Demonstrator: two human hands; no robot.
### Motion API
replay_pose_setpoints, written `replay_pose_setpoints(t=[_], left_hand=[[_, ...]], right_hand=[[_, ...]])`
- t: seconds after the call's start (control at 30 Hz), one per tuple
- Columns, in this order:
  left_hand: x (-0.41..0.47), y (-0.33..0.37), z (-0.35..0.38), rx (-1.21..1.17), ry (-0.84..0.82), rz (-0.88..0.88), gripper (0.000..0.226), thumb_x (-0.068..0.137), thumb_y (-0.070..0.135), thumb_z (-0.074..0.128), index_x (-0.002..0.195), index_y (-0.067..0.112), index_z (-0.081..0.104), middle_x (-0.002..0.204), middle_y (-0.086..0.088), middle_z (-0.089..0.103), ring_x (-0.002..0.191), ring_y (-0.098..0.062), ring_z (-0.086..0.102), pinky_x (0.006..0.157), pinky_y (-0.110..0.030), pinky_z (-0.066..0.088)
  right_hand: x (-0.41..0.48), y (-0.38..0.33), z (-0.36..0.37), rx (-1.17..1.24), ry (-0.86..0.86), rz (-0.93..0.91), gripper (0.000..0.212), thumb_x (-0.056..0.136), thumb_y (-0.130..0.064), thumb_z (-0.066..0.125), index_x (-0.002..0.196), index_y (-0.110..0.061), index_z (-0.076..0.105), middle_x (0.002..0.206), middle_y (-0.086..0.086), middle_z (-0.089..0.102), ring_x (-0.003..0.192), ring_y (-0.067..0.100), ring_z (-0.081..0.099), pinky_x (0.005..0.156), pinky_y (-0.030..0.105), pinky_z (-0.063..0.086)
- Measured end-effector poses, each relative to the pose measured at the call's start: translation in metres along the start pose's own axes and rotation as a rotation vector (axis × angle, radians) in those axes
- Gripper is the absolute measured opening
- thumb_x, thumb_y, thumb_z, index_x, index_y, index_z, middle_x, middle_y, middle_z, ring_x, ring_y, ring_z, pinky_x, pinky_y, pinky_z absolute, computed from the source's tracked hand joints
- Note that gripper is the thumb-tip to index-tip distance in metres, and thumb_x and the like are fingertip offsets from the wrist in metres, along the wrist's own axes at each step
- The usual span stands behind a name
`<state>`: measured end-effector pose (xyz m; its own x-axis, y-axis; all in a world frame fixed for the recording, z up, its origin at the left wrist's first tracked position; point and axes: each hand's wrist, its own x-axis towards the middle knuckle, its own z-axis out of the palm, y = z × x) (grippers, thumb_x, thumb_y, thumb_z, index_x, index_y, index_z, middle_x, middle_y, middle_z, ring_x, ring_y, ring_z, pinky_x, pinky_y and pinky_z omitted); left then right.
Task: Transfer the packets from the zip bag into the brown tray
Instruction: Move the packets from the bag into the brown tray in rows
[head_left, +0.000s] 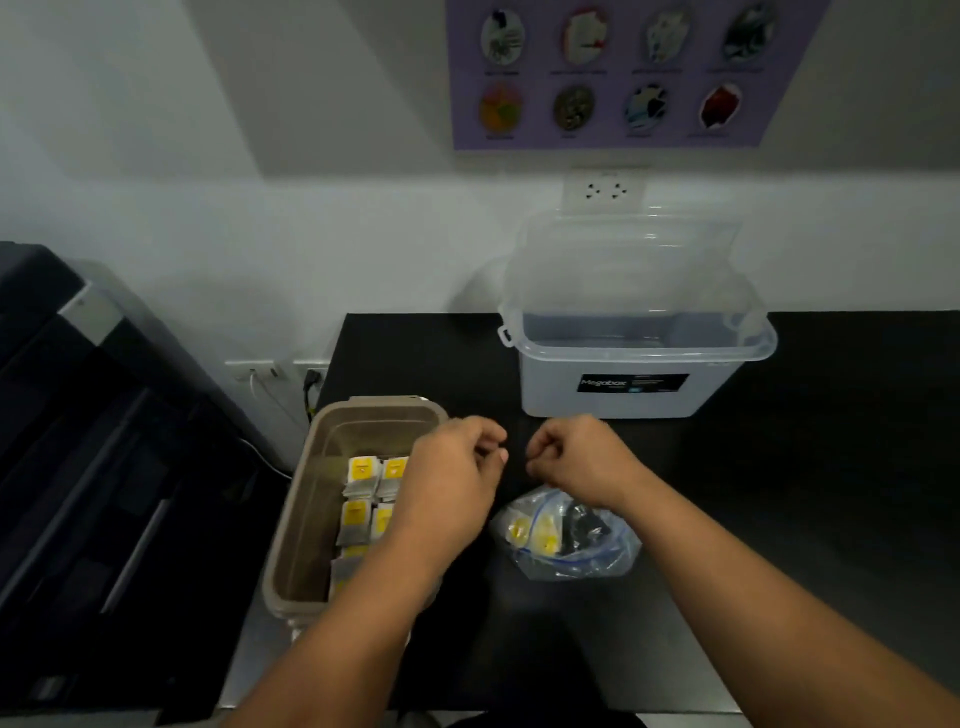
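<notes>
A brown tray (317, 499) stands at the left end of the black counter and holds several white packets with yellow labels (363, 486). To its right lies a clear zip bag (571, 540) with a blue seal; two yellow-labelled packets (530, 530) show inside it. My left hand (452, 483) hovers over the tray's right rim, fingers curled with nothing visible in them. My right hand (576, 460) is held above the bag's top edge, fingers closed; whether it pinches the bag's plastic I cannot tell.
A clear plastic storage box (634, 384) with its lid open stands at the back of the black counter (805, 493). A large dark machine (88, 467) fills the left side. Wall sockets with cables (275, 371) sit behind the tray.
</notes>
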<state>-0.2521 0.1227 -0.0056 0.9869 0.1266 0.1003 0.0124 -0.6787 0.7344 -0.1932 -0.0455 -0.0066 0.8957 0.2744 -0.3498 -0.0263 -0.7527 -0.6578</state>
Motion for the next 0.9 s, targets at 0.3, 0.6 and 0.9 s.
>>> replay_pose_setpoints(t=[0.3, 0.6, 0.9], left_hand=[[-0.016, -0.003, 0.093, 0.449, -0.313, -0.114, 0.018, 0.092, 0.028, 0.066, 0.108, 0.028, 0.071, 0.12, 0.002, 0.052, 0.106, -0.016, 0.056, 0.092, -0.031, 0.052], [-0.009, -0.02, 0.119, 0.487, -0.422, -0.41, 0.028, 0.08, 0.011, 0.068, 0.108, 0.011, 0.064, 0.117, -0.012, 0.062, 0.103, -0.03, 0.063, 0.09, -0.04, 0.055], [0.003, -0.028, 0.129, 0.537, -0.465, -0.544, 0.042, 0.086, 0.027, 0.074, 0.122, 0.011, 0.059, 0.124, -0.009, 0.061, 0.114, -0.026, 0.061, 0.085, -0.028, 0.049]], right_hand=[[0.018, 0.068, 0.033, -0.389, -0.373, 0.289, 0.032, 0.097, -0.029, 0.065, 0.126, -0.015, 0.066, 0.124, 0.009, 0.066, 0.105, 0.024, 0.063, 0.1, 0.039, 0.053], [0.012, 0.097, 0.075, -0.396, -0.126, 0.283, 0.055, 0.083, -0.05, 0.076, 0.125, -0.015, 0.068, 0.128, 0.007, 0.066, 0.122, 0.027, 0.06, 0.107, 0.039, 0.049], [0.008, 0.108, 0.059, -0.237, -0.108, 0.079, 0.006, 0.092, -0.017, 0.067, 0.092, -0.017, 0.073, 0.107, 0.008, 0.074, 0.103, 0.025, 0.067, 0.09, 0.033, 0.055]])
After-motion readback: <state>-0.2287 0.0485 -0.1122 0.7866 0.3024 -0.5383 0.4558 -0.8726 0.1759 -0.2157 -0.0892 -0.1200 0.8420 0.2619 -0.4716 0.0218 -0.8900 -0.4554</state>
